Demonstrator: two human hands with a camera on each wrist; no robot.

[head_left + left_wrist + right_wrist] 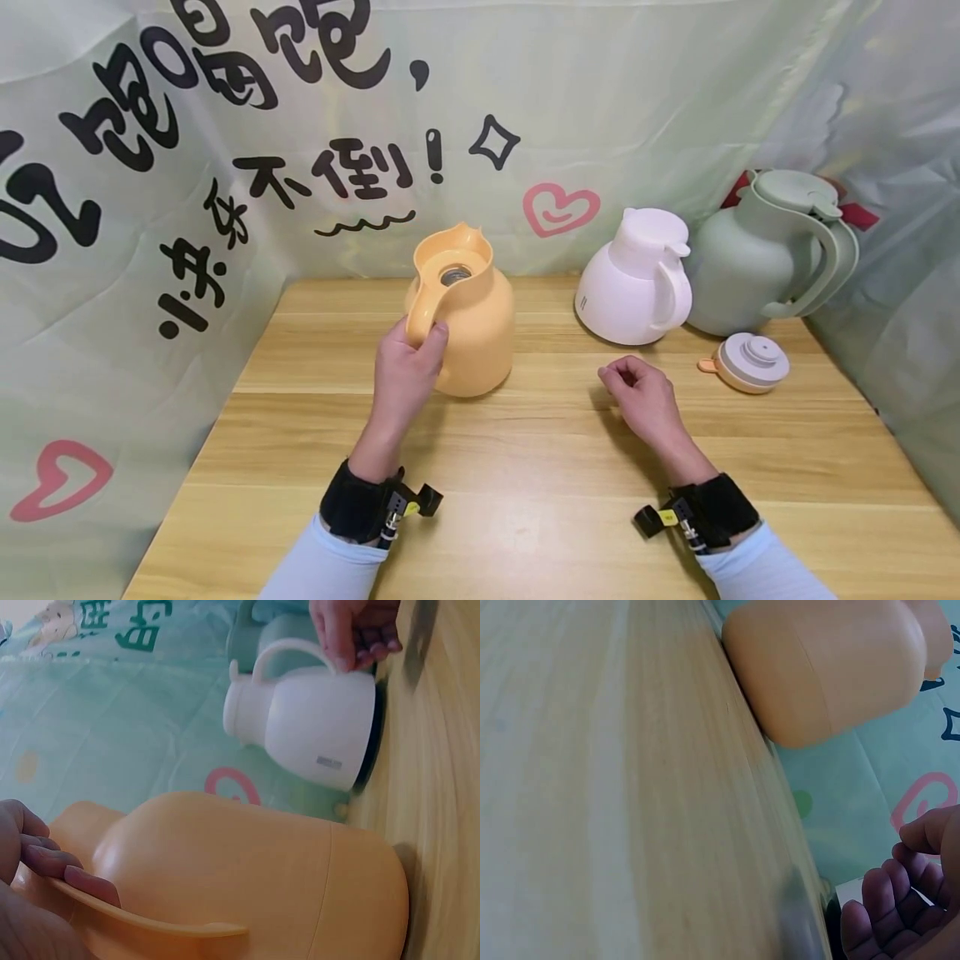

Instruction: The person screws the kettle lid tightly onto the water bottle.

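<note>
An orange thermos jug (480, 333) stands upright on the wooden table, its mouth uncovered and a metallic inner rim showing inside. My left hand (405, 367) grips its handle, the thumb lying on top; in the left wrist view, fingers curl round the orange handle (165, 921). To the right, my right hand (643, 398) hovers above the table with fingers loosely curled and nothing in them. Nearest to it are a white thermos jug (637, 275) behind and a round lid (752, 362), orange with a pale underside facing up, off to the right.
A larger grey-green thermos jug (757, 250) stands at the back right, behind the white one. Printed cloth (465, 83) hangs along the back and both sides of the table (525, 467).
</note>
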